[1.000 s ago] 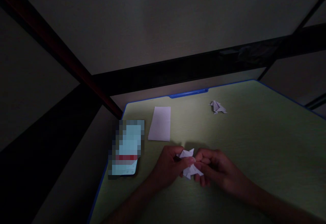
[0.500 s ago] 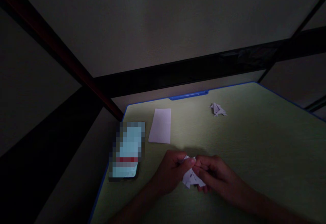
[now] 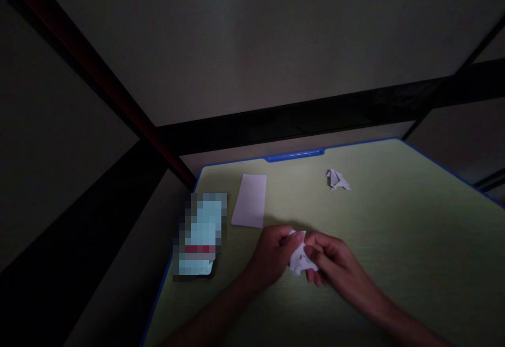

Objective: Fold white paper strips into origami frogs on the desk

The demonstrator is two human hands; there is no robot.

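Low in the head view, a small piece of folded white paper [image 3: 299,263] with dark marks is held between both hands. My left hand [image 3: 272,255] pinches its left and upper side, the thumb lying on top. From the right, my right hand [image 3: 333,257] grips it with the thumb on the upper face and fingers curled beneath. The fingers cover part of the folds. Farther back on the table, a folded paper figure [image 3: 336,179], shaped somewhat like a frog, lies apart from the hands.
Beyond my left hand a flat white paper rectangle [image 3: 250,201] lies on the pale table [image 3: 414,220]. A phone with a blurred-out lit screen [image 3: 203,236] is at the table's left edge. Blue edging and a blue pen groove [image 3: 295,155] run along the back, by a wall.
Both hands have shifted slightly upward in view with the folded paper, which is now turned and less of it shows. The other objects sit a little lower as the view has tilted.
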